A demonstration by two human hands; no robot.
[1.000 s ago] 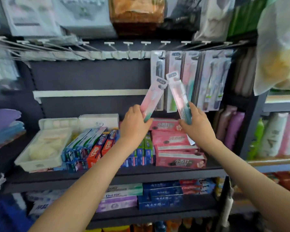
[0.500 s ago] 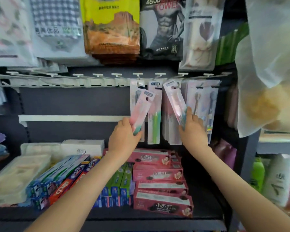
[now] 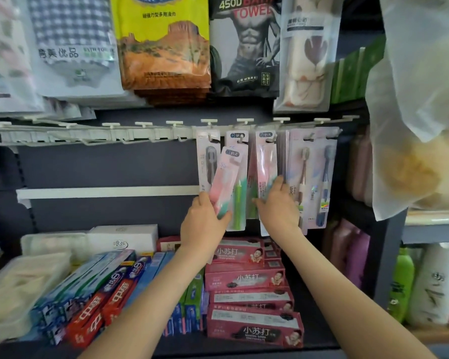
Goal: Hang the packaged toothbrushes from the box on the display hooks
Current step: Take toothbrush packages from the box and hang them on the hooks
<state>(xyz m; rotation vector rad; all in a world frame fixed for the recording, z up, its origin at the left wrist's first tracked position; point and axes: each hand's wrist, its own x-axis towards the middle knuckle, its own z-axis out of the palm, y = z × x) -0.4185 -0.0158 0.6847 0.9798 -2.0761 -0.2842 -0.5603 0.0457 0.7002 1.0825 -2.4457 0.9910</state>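
Across the dark back panel runs the white rail of display hooks point(image 3: 130, 133), and most of it, out to the left, hangs bare. Only the stretch at the right carries packaged toothbrushes point(image 3: 313, 177), a few hooks' worth side by side. I'd judge the job begun but far from finished, with plenty of pegs to fill. The box they come from I can't pick out from here. Below, toothpaste cartons point(image 3: 246, 278) lie stacked on the shelf.

Both arms reach up and forward from below. The left hand point(image 3: 202, 226) grips the bottom end of a pink-and-green toothbrush pack point(image 3: 227, 174), fingers wrapped round its edge. The card is tilted, its top leaning right just below the hooks and overlapping the hung green-handled pack point(image 3: 237, 206); it isn't on a peg yet. The right hand point(image 3: 278, 207) is at the lower part of a pink pack point(image 3: 266, 161) whose top sits up at a hook, seemingly threaded on. Its fingers point(image 3: 278, 182) lie fairly straight along the card, thumb spread; whether they pinch it or only steady it I can't tell.
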